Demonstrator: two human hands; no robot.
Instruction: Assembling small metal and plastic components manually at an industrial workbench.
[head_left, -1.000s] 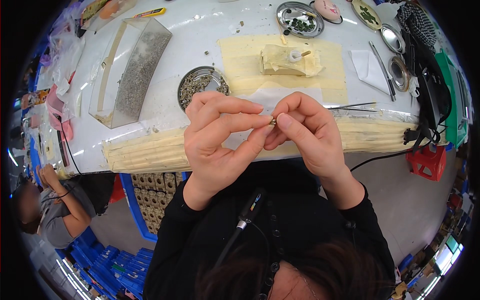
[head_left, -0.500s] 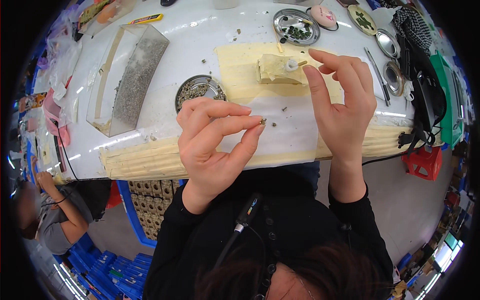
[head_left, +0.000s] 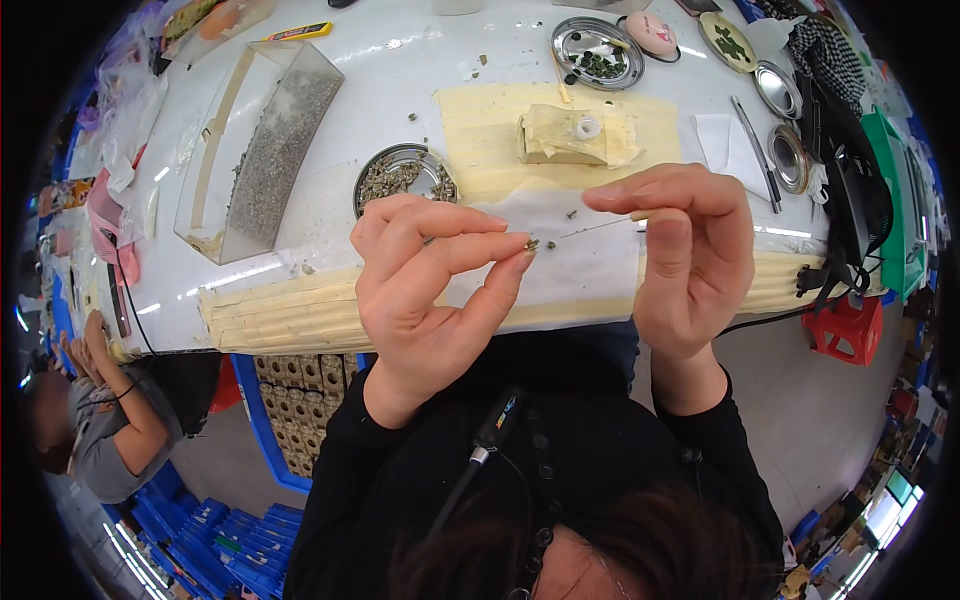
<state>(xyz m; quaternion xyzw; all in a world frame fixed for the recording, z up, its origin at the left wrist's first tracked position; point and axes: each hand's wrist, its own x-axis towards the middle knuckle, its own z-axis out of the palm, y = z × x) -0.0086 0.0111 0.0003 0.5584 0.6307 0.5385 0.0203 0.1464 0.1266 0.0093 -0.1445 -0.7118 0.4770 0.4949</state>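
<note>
Between thumb and index finger, my left hand [head_left: 425,290] pinches a tiny gold-coloured metal part [head_left: 531,244] above the white sheet [head_left: 585,285]. To its right, my right hand [head_left: 695,260] grips a fine needle tool [head_left: 600,226] by its short yellowish handle. The needle points left at the metal part, a small gap apart from it. Beyond my hands a block wrapped in cream tape [head_left: 560,150] lies on a yellow taped pad [head_left: 475,125]. A whitish round piece [head_left: 587,127] sits on that block. Behind my left hand, a round metal dish [head_left: 431,182] holds many small parts.
A clear plastic box [head_left: 190,215] of grey granules lies at left. At far right are a metal dish [head_left: 556,60] with dark green pieces, tweezers [head_left: 750,140] and round tins [head_left: 788,155]. A blue crate [head_left: 262,440] stands below the table; another person [head_left: 125,430] sits at left.
My right hand has taken the needle tool out of the taped block and brought it down and nearer my left hand. My left hand has stayed almost still with the metal part.
</note>
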